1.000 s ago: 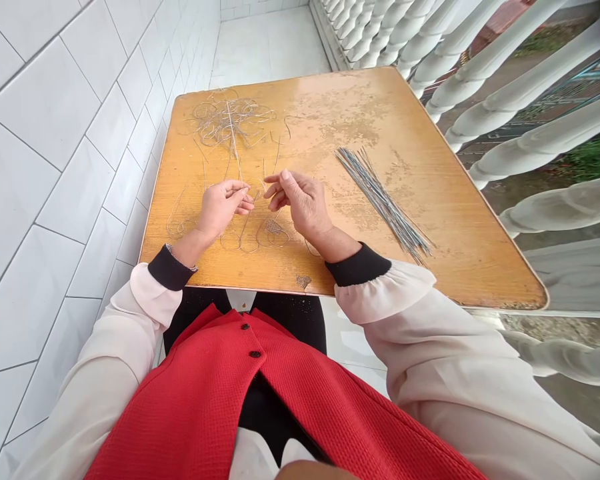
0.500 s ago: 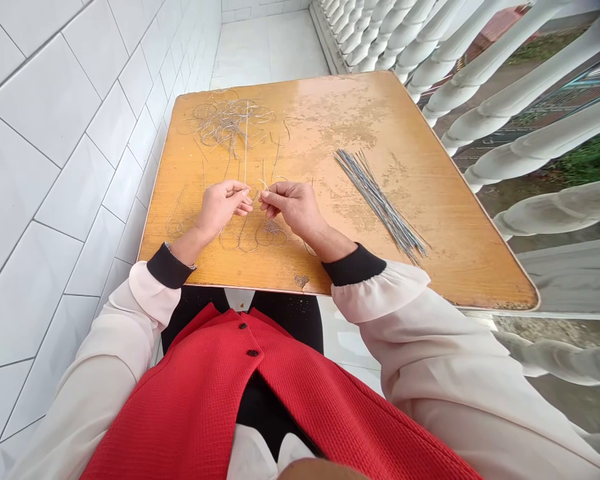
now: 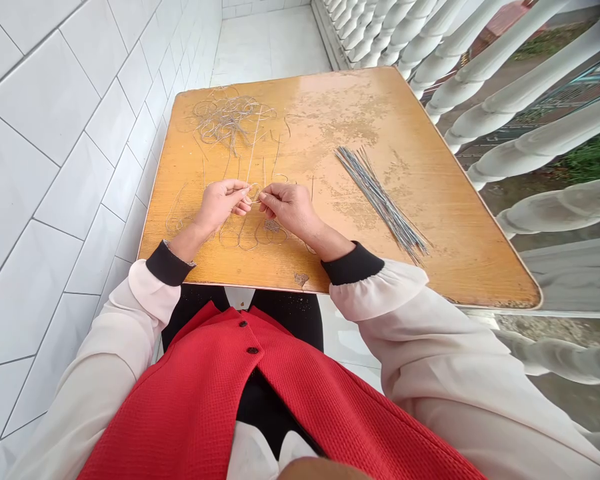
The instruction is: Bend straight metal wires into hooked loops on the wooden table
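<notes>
Wire (image 3: 253, 151), thin and pale, is held up over the near left part of the table (image 3: 465, 247), its long straight end pointing toward the table's far edge. The left hand (image 3: 223, 203) pinches it between thumb and fingertips; the right hand (image 3: 291, 208) has thumb and forefinger closed just beside, and a short stretch crosses the small gap between the two hands. This piece looks only partly shaped: the far length is straight, while the part at the fingertips turns sideways. Whether a loop or twist sits there is too small to tell. Around and below the hands, over the near left part of the table, lie several curled pieces (image 3: 247, 249) that seem already bent, with a small clump (image 3: 273, 227) among them. A loose tangle (image 3: 230, 119) lies near the table's far left corner, its strands likewise curved. Right of the table's middle, a slanting bundle (image 3: 383, 203) of straight grey strands lies well apart from both hands and appears unworked, so much seems left to handle.
</notes>
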### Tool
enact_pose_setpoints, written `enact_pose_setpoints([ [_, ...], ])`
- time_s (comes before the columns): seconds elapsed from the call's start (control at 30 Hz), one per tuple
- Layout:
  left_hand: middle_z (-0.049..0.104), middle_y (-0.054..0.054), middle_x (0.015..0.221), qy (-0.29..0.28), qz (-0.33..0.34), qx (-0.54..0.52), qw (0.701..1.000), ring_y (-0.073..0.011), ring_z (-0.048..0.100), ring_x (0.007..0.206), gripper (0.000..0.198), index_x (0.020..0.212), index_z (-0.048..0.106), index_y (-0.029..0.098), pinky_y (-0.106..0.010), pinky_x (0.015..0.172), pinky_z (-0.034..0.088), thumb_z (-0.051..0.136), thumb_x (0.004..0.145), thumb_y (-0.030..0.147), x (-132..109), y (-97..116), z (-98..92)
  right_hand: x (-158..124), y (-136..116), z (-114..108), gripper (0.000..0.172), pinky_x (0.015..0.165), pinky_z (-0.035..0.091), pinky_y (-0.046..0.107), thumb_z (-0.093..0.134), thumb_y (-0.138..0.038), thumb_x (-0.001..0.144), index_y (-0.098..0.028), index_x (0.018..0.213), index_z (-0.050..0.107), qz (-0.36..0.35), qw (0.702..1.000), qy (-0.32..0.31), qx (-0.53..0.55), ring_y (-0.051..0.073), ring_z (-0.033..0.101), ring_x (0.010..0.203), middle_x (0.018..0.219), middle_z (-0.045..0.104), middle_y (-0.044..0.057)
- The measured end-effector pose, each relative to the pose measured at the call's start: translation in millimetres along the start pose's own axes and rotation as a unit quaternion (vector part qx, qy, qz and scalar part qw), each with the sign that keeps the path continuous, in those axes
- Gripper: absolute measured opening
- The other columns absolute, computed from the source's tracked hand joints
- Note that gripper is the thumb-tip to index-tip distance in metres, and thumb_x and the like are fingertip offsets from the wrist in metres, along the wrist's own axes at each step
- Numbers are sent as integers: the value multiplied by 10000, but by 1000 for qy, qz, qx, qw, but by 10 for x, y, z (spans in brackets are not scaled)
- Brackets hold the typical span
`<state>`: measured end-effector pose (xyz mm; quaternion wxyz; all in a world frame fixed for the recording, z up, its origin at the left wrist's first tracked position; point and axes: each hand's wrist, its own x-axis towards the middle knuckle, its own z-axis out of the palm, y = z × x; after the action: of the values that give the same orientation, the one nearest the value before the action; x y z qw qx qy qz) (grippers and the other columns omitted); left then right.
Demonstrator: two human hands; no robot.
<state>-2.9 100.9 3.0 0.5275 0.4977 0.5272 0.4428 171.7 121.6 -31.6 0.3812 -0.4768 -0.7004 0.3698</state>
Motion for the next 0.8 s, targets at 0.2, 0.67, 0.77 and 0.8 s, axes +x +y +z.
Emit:
enact_pose_setpoints([
  [0.2, 693, 34, 685, -8, -9, -5, 1000, -45, 654, 576, 154, 924, 684, 131, -167, 630, 523, 578, 998, 48, -16, 11, -10, 6, -47, 14, 236, 532, 424, 259, 663, -250, 985, -187, 759, 683, 25, 998, 14, 63, 96, 541, 471, 630, 654, -17],
  [0.67, 699, 18, 704, -63, 4, -1, 998, -54, 667, 607, 90, 892, 687, 134, -164, 610, 514, 667, 978, 118, -31, 4, -21, -14, -72, 7, 237, 524, 397, 252, 666, -174, 929, -191, 693, 667, 24, 998, 44, 31, 93, 488, 447, 536, 587, -34],
  [0.77, 691, 19, 691, -55, 6, 15, 998, -50, 660, 593, 159, 840, 674, 139, -156, 595, 503, 699, 984, 202, -25, 4, -16, -24, -72, 8, 321, 538, 387, 267, 674, -221, 933, -198, 617, 618, 6, 999, 49, 5, 103, 481, 460, 514, 562, -26],
  [0.8, 691, 19, 690, -50, 6, 20, 999, -50, 658, 587, 176, 824, 666, 140, -157, 592, 501, 703, 982, 209, -22, 2, -17, -24, -66, 10, 333, 538, 383, 268, 678, -243, 936, -200, 613, 608, 2, 999, 48, 2, 106, 485, 467, 518, 565, -23],
])
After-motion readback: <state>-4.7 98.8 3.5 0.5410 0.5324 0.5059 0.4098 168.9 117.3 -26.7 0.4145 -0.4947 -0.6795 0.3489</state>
